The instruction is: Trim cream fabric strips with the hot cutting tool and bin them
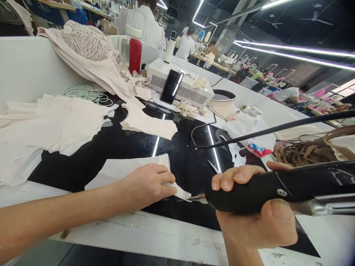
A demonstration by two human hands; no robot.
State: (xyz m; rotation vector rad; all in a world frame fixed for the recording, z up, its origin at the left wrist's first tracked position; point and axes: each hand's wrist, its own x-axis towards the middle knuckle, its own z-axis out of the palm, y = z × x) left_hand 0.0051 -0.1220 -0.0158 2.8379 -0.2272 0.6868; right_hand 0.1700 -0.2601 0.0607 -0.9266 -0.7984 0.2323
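Observation:
My left hand is closed on the right end of a white fabric piece, thumb and forefinger together at its edge. The piece lies on a glossy black sheet, and a narrow strip of it runs out past my fingers. My right hand is wrapped around a black corded hand tool, held nearly level with a metal lever along its underside. Its slim metal tip meets or nearly meets the end of that strip; exact contact is too small to tell.
Cut cream fabric pieces and a white fabric stack lie left and behind. Beyond stand a white vented box, phone and red bottle. A black cable crosses right, near brown straps. Tweezers lie near my right hand.

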